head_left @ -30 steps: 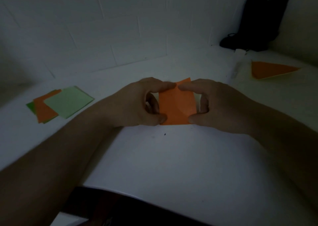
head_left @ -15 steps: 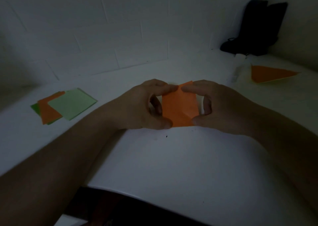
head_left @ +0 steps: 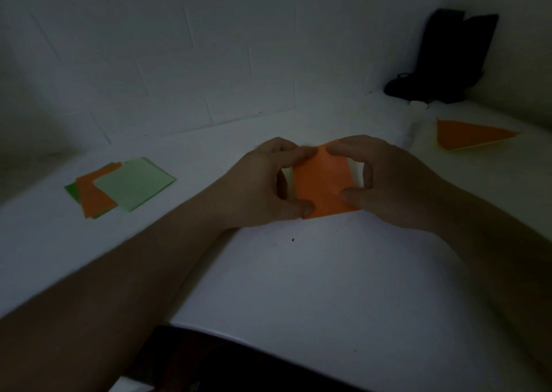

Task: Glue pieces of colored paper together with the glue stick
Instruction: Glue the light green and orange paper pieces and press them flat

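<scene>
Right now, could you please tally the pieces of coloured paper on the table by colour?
Orange: 3, the piece pinched between the left hand and the right hand, the triangle at far right, and one sheet in the stack at left.
Light green: 1, the top sheet.
Dark green: 1, its edge showing under the stack.
Total: 5 visible.

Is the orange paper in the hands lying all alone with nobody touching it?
No, the left hand and the right hand both pinch the orange paper at its side edges.
</scene>
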`<state>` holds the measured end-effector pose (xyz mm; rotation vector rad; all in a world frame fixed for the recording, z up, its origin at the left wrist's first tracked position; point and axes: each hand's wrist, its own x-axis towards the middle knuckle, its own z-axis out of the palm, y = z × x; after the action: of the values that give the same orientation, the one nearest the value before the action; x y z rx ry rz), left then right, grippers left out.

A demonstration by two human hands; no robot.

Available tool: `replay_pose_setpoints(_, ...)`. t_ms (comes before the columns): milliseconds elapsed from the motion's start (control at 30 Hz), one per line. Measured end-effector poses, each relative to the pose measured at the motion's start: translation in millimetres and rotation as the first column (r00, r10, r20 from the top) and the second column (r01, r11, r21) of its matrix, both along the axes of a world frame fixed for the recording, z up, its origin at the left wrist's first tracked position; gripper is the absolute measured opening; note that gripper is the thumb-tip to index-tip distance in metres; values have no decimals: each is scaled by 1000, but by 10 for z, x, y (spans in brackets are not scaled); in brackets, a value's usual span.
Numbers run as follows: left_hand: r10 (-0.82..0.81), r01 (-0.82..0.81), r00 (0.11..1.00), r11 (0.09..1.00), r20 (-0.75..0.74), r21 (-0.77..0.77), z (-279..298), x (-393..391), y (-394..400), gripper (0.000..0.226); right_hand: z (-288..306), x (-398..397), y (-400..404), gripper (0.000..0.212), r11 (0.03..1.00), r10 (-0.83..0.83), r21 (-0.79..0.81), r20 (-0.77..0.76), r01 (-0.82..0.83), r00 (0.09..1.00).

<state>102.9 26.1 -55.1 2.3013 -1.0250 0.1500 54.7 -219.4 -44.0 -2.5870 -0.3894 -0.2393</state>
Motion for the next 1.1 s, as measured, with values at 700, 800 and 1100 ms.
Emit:
replay_pose_setpoints(700,29,-27,998,999,53,-36,-41,-29,-50,103,-148,-53,128,107,987,-134,79,-93,141,987)
replay_pose_setpoints(800,52,-52,998,999,21,-9,-24,-34,-42,100,-94,-37,14,109,976,-202,69,-94,208,975)
replay_pose_setpoints(1100,76,-76,997,997,19,18,-5,-55,-46,95,-37,-61,-116,75,961,-236,135,-60,242,970)
